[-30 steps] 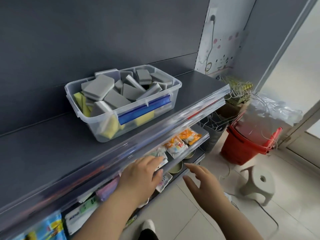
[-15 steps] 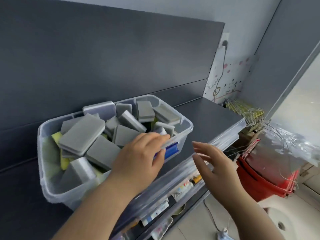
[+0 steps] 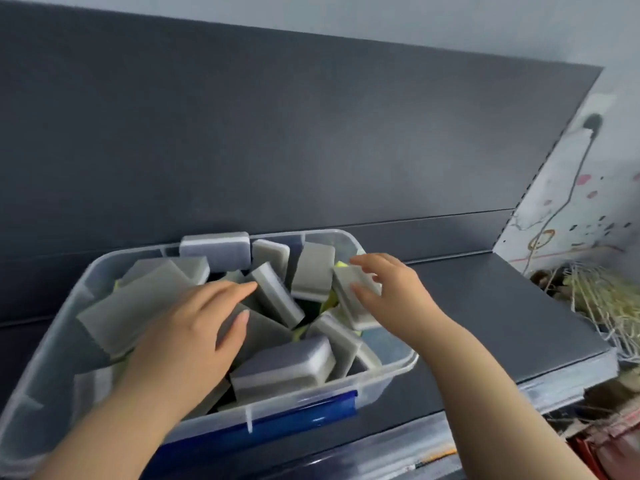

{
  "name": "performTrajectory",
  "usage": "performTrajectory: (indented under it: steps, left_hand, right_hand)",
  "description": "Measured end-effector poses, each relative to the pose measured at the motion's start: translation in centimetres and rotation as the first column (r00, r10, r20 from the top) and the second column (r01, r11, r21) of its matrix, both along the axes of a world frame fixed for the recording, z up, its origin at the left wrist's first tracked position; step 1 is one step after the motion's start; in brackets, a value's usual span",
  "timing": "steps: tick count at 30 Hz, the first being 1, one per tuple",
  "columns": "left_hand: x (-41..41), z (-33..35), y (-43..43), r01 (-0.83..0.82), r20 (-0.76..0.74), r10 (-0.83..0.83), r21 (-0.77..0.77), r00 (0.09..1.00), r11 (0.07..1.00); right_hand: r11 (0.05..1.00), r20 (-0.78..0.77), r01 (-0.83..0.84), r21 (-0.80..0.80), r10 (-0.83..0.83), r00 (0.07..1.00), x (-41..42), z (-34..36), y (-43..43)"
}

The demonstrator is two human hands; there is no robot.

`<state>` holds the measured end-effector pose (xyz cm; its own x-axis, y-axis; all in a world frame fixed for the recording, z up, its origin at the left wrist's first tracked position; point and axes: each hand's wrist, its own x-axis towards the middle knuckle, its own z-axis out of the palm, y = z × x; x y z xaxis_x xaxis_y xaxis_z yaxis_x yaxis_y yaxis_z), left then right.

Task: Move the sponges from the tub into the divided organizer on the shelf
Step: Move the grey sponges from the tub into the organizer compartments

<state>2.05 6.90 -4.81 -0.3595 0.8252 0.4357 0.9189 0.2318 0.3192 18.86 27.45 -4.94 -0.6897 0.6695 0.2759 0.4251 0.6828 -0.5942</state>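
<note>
A clear plastic tub (image 3: pixel 388 379) with a blue front clip stands on the dark shelf (image 3: pixel 502 306), filled with several grey sponges, some with yellow undersides. My left hand (image 3: pixel 194 337) lies flat over the sponges in the tub's middle, fingers straight and pointing right. My right hand (image 3: pixel 388 285) reaches in at the tub's right side, fingers and thumb around one grey sponge (image 3: pixel 356 299) that leans on the rim. The divided organizer is not in view.
A dark back panel rises behind the tub. To the right, a tangle of pale wires (image 3: pixel 602 306) sits past the shelf end, and a wall with a plugged cable (image 3: pixel 571 188). A red object (image 3: pixel 609 452) shows at the lower right.
The view has moved up and closer to the tub. Both hands rose from below the shelf into the tub; the right hand has closed around a sponge at the right side.
</note>
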Motion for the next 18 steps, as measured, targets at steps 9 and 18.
performTrajectory:
  steps: [9, 18]
  left_hand:
    - [2.7, -0.6, 0.5, -0.229, -0.029, 0.230, 0.013, 0.973, 0.973]
    - [4.3, -0.5, 1.7, -0.216, -0.088, 0.208, -0.095, 0.974, 0.972]
  right_hand:
    - [0.774, 0.763, -0.562, 0.291, 0.167, 0.625, -4.8, 0.9, 6.7]
    - [0.746, 0.785, -0.607, 0.274, 0.192, 0.590, -4.5, 2.2, 6.1]
